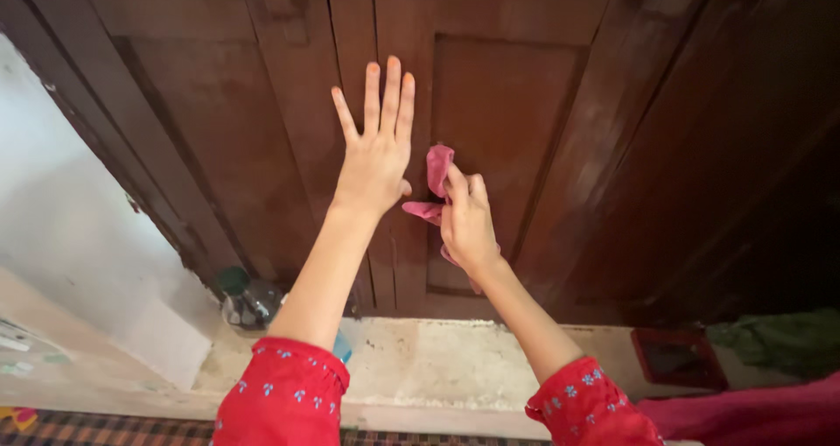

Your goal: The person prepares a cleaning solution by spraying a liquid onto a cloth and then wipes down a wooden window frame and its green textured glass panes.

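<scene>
My left hand [376, 153] lies flat on the dark wooden door [516, 113], fingers spread — holding nothing. Just right of it, my right hand [468, 223] is clamped on a pink cloth [436, 179], pressed to the door panel. A jar [248, 299] stands low on the left — near the doorstep [437, 363].

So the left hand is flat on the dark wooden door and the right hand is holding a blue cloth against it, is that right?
Not quite: the cloth is pink, not blue. The head view shows the left hand flat on the dark wooden door and the right hand holding the cloth against it.
</scene>
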